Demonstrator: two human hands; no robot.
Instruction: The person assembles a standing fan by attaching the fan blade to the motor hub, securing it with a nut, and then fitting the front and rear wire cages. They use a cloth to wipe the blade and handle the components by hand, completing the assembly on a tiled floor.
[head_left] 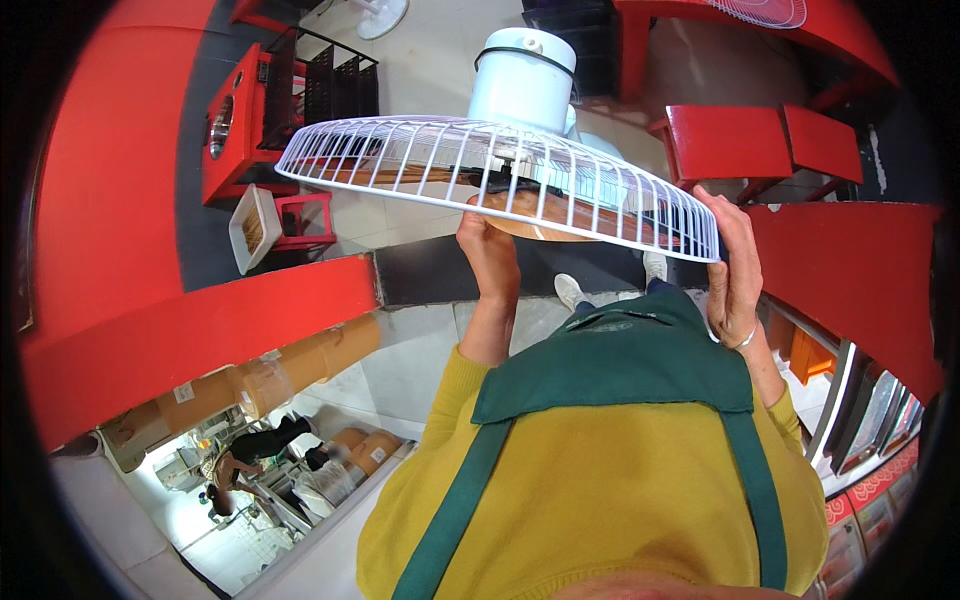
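An electric fan (525, 85) with a pale blue motor housing is in front of me, its white wire guard (390, 150) facing me, with no front cover over the blades. Inside the guard are translucent orange-brown fan blades (540, 222) around a dark hub. My left hand (488, 255) is raised to the near edge, its fingertips closed on a fan blade, partly hidden by the guard. Wrapped round the right rim of the guard, my right hand (735, 255) grips the wires, with a pale bracelet at the wrist.
Red tables (725, 145) stand at the far right. On the left are a red cabinet (240, 120), a black rack (335, 85) and a white tray (255, 230) by a small red stool (305, 220). A red counter (230, 325) runs at left; a person works in the kitchen behind.
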